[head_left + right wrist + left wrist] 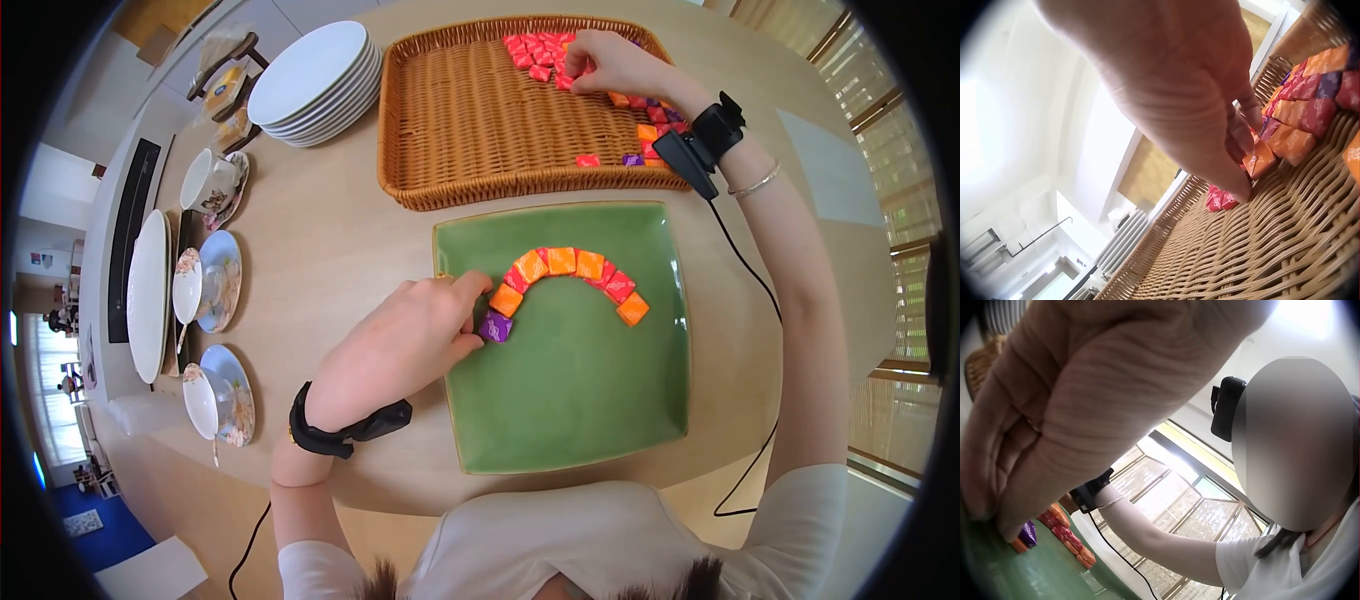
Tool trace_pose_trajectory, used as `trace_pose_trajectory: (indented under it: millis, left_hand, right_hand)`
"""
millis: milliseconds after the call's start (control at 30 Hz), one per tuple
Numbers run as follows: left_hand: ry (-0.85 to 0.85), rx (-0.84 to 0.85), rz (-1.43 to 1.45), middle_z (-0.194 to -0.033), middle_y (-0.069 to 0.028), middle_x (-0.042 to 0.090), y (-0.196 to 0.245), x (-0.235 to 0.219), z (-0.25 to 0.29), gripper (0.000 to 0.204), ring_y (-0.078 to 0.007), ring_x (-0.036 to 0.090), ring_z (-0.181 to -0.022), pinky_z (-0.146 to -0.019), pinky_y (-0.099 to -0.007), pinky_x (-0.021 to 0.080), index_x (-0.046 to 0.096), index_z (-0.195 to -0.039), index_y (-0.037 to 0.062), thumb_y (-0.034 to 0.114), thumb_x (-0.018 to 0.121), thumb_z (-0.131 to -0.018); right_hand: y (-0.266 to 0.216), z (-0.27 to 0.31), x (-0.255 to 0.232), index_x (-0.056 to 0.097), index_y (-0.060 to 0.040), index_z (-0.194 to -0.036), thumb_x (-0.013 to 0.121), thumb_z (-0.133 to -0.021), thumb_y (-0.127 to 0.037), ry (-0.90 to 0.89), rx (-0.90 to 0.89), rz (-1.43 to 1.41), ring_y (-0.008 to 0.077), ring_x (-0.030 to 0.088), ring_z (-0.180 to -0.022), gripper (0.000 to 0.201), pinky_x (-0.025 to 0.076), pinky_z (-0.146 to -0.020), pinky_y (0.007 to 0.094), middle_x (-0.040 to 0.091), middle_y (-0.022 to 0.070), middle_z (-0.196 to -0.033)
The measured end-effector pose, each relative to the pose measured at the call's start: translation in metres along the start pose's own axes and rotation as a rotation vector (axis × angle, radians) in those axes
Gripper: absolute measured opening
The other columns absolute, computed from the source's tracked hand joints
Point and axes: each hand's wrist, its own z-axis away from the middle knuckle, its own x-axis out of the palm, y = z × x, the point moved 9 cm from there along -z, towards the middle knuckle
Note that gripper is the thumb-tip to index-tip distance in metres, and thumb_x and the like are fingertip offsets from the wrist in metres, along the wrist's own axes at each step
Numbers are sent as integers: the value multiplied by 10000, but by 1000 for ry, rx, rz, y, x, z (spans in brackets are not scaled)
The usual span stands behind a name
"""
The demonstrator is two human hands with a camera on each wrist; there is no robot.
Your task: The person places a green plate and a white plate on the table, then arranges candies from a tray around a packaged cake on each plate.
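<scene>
On a square green plate, candies in orange, red and purple wrappers form an arch. Its left end is a purple candy, also seen in the left wrist view. My left hand reaches over the plate's left edge, its thumb and fingertips touching the side of that candy. In the wicker basket, my right hand pinches a red candy between thumb and forefinger. The forefinger is hidden in the right wrist view. An orange candy lies right by its other fingers.
More wrapped candies fill the basket's far side and right end. At the back left stands a stack of white plates. Cups such as a white teacup line the left, with an oval dish. A cable hangs from my right wrist.
</scene>
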Motion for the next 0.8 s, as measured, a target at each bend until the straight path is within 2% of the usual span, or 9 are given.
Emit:
trace_pose_trajectory:
  millis: [67, 133, 267, 333, 467, 567, 667, 733, 800]
  left_hand:
    - [1, -2, 0, -790, -179, 686, 1, 0, 0, 295, -392, 666, -797, -703, -453, 531, 566, -1061, -29, 44, 713, -815]
    - [3, 1, -3, -789, -178, 686, 2, 0, 0, 298, -392, 665, -797, -703, -452, 530, 564, -1061, -28, 43, 714, -814]
    - [5, 11, -15, -784, -173, 687, 2, 0, 0, 303, -391, 661, -794, -700, -453, 529, 561, -1062, -23, 43, 716, -811]
    - [8, 13, -20, -786, -171, 689, 2, -1, 0, 310, -389, 663, -794, -702, -452, 530, 563, -1070, -24, 44, 718, -811]
    - [8, 9, -32, -794, -166, 694, 1, 1, 0, 342, -382, 668, -796, -710, -447, 533, 568, -1104, -26, 52, 724, -810]
    - [-16, -21, -28, -806, -169, 698, -2, 2, 0, 376, -385, 671, -803, -717, -442, 537, 569, -1126, -28, 68, 740, -805]
    - [-13, -19, -13, -810, -177, 691, 0, -5, 4, 419, -377, 675, -812, -715, -436, 542, 569, -1153, -26, 87, 762, -798]
    - [59, -16, 3, -847, -171, 689, -1, -16, 6, 432, -348, 683, -810, -713, -413, 549, 565, -1162, -26, 82, 768, -796]
    - [132, -7, 17, -883, -166, 687, 3, -26, 7, 445, -318, 690, -808, -711, -391, 556, 560, -1171, -27, 77, 773, -795]
  right_hand:
    - [-4, 0, 3, 664, -22, -919, 809, -787, -207, 6, 13, -49, 183, 623, -826, 270, 515, -737, 329, 648, 71, -864]
    - [-4, 0, 5, 663, 5, -871, 814, -747, -234, 16, 20, -127, 238, 664, -787, 309, 533, -723, 351, 678, 119, -829]
    - [-13, 0, 3, 662, 6, -861, 800, -755, -240, -18, 37, -18, 237, 659, -761, 301, 531, -709, 349, 671, 110, -811]
    - [-24, 5, -5, 629, -15, -943, 782, -786, -187, -35, 61, 68, 181, 594, -806, 278, 504, -721, 335, 632, 69, -898]
    - [-48, 27, -33, 612, -25, -947, 770, -797, -176, 89, -30, -20, 174, 569, -826, 265, 487, -741, 330, 610, 59, -913]
    - [-101, 59, -52, 609, -43, -945, 764, -807, -163, 115, -36, -14, 166, 552, -866, 239, 468, -764, 316, 582, 44, -919]
    - [-154, 80, -42, 606, -57, -948, 769, -812, -164, 54, -185, -193, 172, 555, -890, 237, 461, -778, 317, 567, 43, -915]
    - [-188, 91, -26, 602, -36, -900, 740, -820, -188, -30, -286, -260, 268, 587, -909, 220, 482, -785, 383, 576, 103, -931]
    - [-209, 98, -13, 594, -29, -891, 731, -821, -175, -39, -335, -267, 285, 583, -916, 212, 482, -788, 391, 565, 105, -932]
